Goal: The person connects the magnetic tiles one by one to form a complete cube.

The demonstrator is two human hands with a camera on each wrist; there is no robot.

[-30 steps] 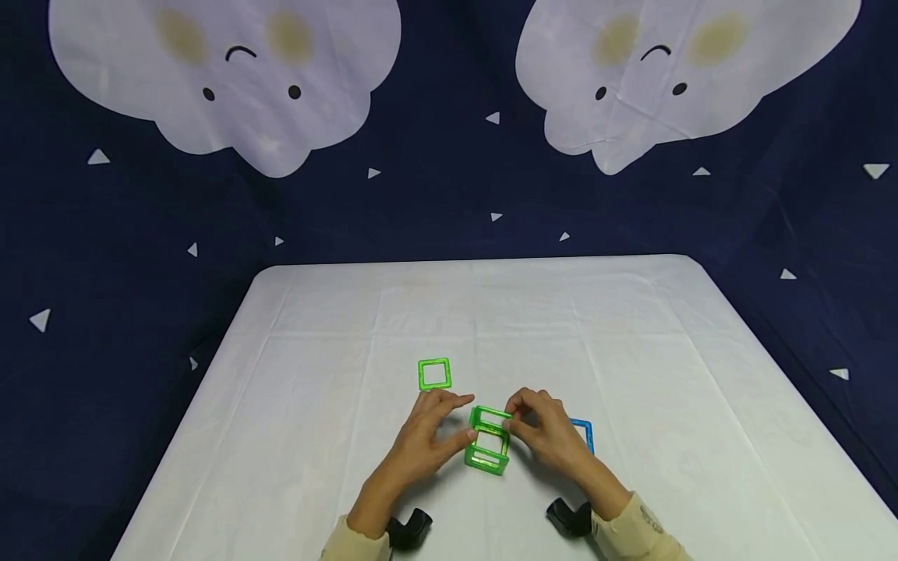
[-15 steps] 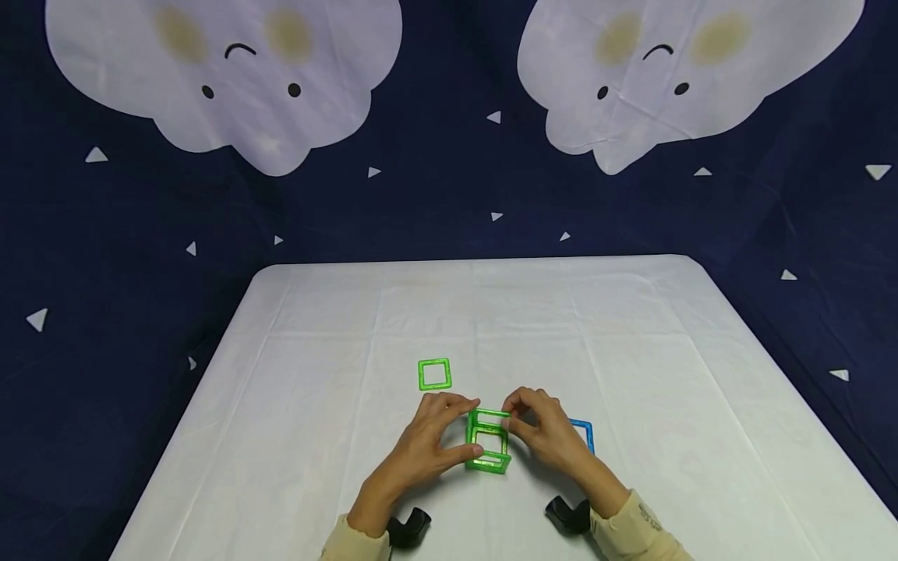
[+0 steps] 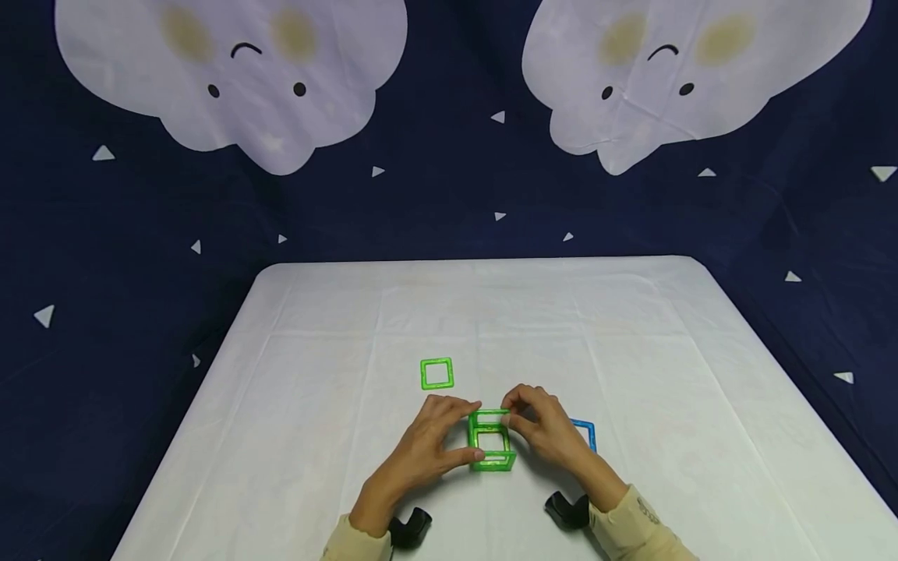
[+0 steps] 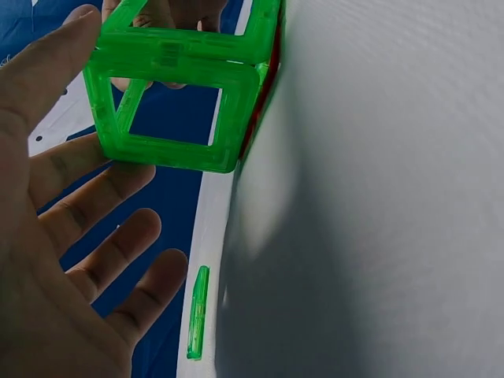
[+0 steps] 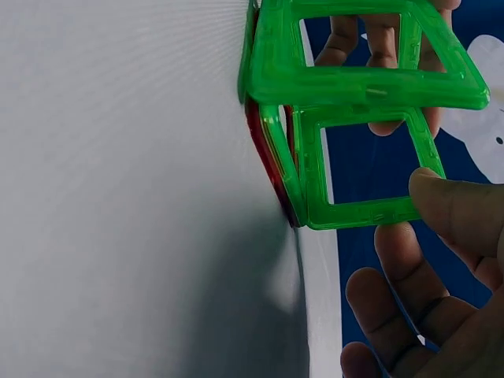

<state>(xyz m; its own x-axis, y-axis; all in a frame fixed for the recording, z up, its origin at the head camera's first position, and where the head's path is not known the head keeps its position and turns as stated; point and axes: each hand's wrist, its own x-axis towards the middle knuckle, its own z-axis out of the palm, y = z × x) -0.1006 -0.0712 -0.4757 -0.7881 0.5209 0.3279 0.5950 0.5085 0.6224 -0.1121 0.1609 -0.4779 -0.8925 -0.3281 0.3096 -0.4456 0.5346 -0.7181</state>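
A box-like build of green square magnetic tiles point(image 3: 493, 466) stands in front of me, between both hands. My left hand point(image 3: 424, 444) spans its left tile, thumb on the near edge and index fingertip at the far one. In the left wrist view the other fingers spread loosely below the green tile point(image 4: 173, 51). With thumb and index finger my right hand point(image 3: 550, 428) pinches the corner of the far tile. The right wrist view shows the front green tile point(image 5: 370, 87) leaning outward. A red tile point(image 5: 266, 150) shows along the build's base.
A loose green square tile point(image 3: 424, 375) lies flat beyond the left hand. Behind the right hand lies a blue tile point(image 3: 592, 436), partly covered. Black curved pieces point(image 3: 410, 530) sit at both wrists. The white-covered table point(image 3: 316, 366) meets a dark blue cloth backdrop point(image 3: 435, 218).
My left index finger and thumb have come in onto the edges of the left tile. The build has turned slightly, its near side shifting right. The right hand keeps its pinch.
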